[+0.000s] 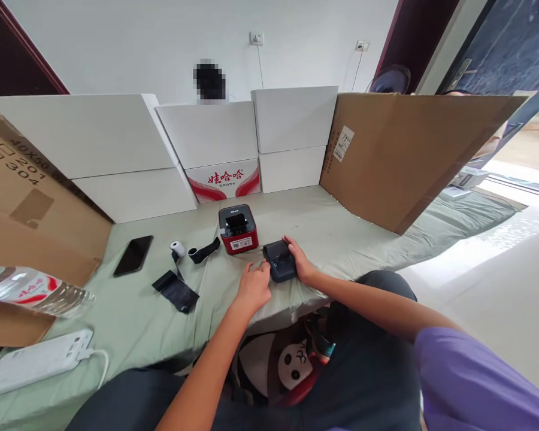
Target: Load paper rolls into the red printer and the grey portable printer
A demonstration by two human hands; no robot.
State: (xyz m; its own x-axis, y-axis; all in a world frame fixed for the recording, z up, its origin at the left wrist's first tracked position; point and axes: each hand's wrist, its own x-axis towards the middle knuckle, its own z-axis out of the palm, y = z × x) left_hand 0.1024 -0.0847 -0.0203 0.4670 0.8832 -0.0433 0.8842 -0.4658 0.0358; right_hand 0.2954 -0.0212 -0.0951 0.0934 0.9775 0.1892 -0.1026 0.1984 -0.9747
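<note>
Head view, looking down over a table draped in a pale green cloth (350,239). Two small printers sit near the middle: one red label printer (238,229) with a black top, standing farther back, and one dark label printer (279,261) lying closer to the near edge, just in front and to the right of the red one. The two are near each other but not touching.

To the left there is one small white paper roll (178,248), one curled black strap (204,251) just beside it, one flat black pouch (176,290) and one black phone (133,255) lying face up. At the far left edge lie one plastic water bottle (36,291) on its side and one white power strip (36,361) with a white cable. Behind everything stands a wall of boxes: five plain white boxes (291,118), one white box with red print (224,178), one large brown carton (399,155) on the right and another brown carton (22,197) on the left.

Both forearms reach in from the lower edge, bare, with a purple sleeve (471,383) on the right. The left hand (253,288) rests on the cloth, back upward, fingers loosely together and stretched forward so the tips touch the left side of the dark label printer. The right hand (300,260) lies against the printer's right side, fingers curved along its far edge and the thumb hidden; it cups the case rather than pinches it. The printer sits flat on the cloth between the two hands.
</note>
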